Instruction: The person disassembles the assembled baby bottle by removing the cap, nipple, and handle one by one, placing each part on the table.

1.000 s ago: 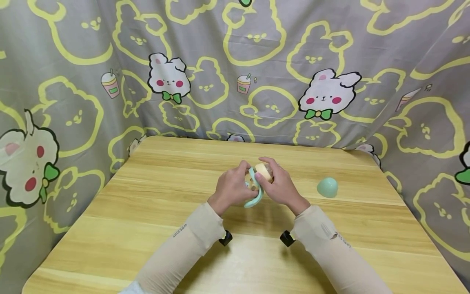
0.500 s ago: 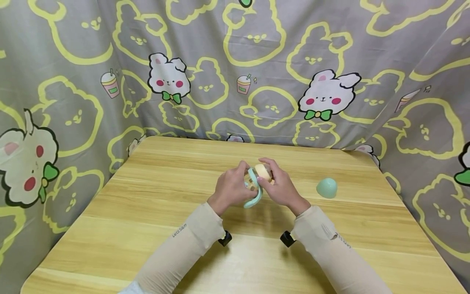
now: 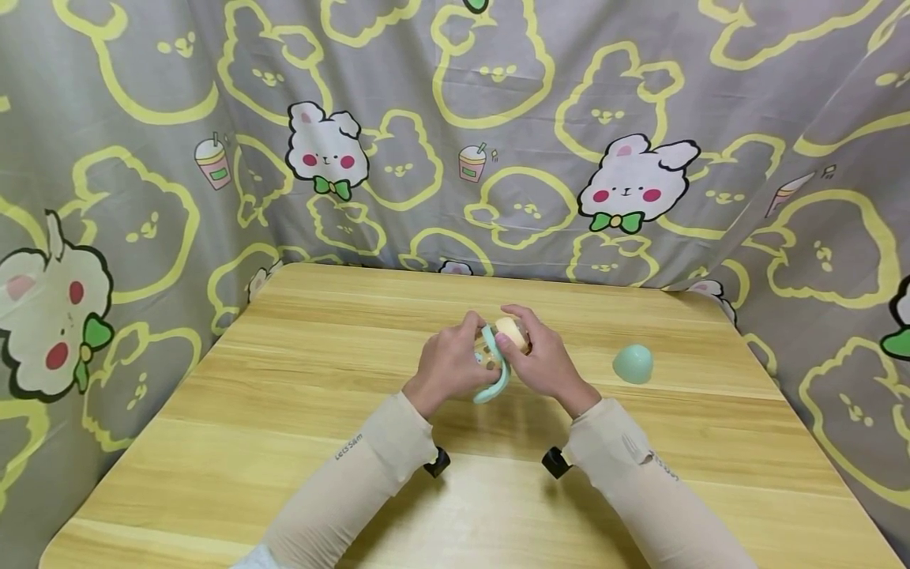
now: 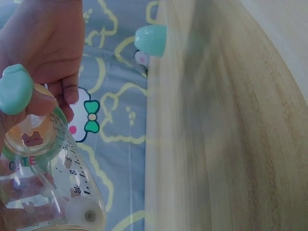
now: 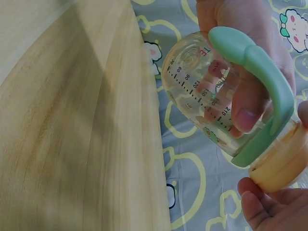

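A clear baby bottle [image 3: 486, 356] with printed measuring marks is held tilted above the table's middle. My left hand [image 3: 446, 359] grips its body, the thumb passing under the mint-green handle [image 5: 274, 91] in the right wrist view. At the bottle's top end, the fingers and thumb of my right hand [image 3: 543, 359] hold the pale yellow-orange collar [image 5: 279, 166]. Whatever lies beyond the collar is mostly hidden by that hand. The left wrist view shows the bottle's base [image 4: 89, 214] close up, with no liquid visible inside. A mint-green dome cap [image 3: 633, 364] rests on the table, right of both hands.
The wooden table [image 3: 284, 379] spreads under both arms. A grey curtain [image 3: 398, 79] with yellow outlines and rabbit prints hangs behind it and along both sides. Small black devices [image 3: 437, 461] sit beneath the wrists.
Both hands keep their places on the bottle. The right thumb shifts slightly on the collar; the cap stays where it was.
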Demonstrator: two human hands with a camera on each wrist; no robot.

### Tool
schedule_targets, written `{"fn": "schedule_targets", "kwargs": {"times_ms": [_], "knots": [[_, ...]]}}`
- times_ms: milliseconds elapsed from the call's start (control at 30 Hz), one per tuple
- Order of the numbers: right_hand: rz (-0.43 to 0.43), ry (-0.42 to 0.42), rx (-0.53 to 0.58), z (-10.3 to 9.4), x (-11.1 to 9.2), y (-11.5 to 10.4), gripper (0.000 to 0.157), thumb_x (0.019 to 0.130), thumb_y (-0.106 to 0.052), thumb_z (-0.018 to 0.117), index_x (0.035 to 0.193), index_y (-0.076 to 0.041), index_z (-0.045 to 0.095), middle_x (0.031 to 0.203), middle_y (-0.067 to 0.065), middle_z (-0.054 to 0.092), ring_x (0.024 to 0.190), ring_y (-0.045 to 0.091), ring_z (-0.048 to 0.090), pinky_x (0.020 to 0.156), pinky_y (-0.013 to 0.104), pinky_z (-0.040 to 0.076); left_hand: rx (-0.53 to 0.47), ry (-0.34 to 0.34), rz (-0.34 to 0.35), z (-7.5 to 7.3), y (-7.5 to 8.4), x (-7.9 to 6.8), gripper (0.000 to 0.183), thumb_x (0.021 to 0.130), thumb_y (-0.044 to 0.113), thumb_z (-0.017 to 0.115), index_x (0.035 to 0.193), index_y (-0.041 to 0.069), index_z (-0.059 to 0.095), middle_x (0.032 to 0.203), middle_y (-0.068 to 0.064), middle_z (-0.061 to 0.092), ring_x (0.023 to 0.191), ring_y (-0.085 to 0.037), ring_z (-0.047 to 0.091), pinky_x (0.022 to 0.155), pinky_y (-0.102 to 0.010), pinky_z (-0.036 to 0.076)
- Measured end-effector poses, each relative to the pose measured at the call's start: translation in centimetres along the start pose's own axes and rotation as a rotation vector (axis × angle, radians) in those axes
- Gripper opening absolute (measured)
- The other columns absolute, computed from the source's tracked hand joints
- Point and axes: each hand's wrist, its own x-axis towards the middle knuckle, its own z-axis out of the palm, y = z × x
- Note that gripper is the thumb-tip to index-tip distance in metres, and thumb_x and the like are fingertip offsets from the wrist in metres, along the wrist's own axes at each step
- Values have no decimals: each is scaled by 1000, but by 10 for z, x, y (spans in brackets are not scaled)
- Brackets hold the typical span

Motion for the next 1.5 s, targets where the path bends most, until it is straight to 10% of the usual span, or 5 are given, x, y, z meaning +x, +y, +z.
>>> {"fn": "schedule_targets", "kwargs": {"times_ms": [1500], "knots": [[-32, 36, 2, -13, 1, 3, 43, 97, -22, 58, 136, -8, 48, 89, 11, 57, 66, 17, 55, 56, 34, 47, 9, -14, -22, -2, -4, -1, 56, 67, 31, 83, 109, 10, 53, 73, 3, 58, 51, -11, 48, 48, -27, 40]]}}
